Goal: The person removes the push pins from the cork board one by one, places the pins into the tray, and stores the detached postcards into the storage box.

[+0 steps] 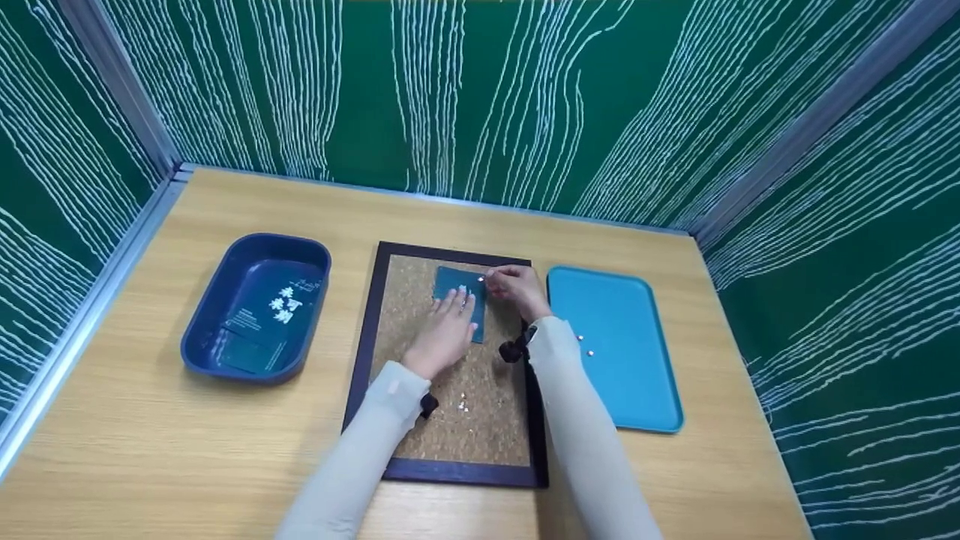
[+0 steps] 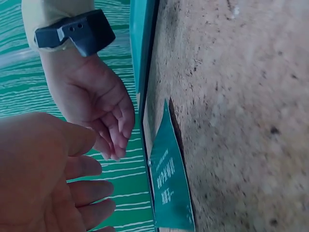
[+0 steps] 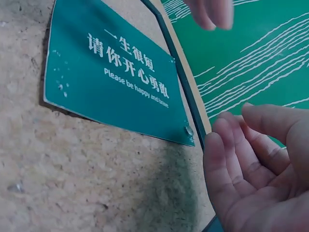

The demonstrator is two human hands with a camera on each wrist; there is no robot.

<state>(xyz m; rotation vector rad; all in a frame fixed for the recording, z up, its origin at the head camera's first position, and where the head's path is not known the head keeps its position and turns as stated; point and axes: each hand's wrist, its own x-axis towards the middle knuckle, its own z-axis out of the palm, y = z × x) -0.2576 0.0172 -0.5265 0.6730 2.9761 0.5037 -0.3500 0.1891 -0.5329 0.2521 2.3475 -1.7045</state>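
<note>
A green card [image 1: 475, 315] with white lettering lies on a cork board [image 1: 420, 442] in a dark frame. My left hand [image 1: 442, 336] reaches over the card in the head view, its fingers extended. Next to the card's top right corner is my right hand [image 1: 517, 291], fingers loosely curled, with nothing visible between them in the right wrist view. A small clear pin [image 3: 188, 130] sits at one card corner, near the right fingertips. The card's edge lifts slightly off the cork and casts a shadow.
On the left stands a deep blue bin [image 1: 191, 352] containing green printed cards [image 1: 259, 330]. A flat turquoise tray [image 1: 622, 390] with small pins [image 1: 591, 352] lies right of the board. Several tiny clear pieces [image 1: 463, 405] lie on the lower cork. Green walls close off the table.
</note>
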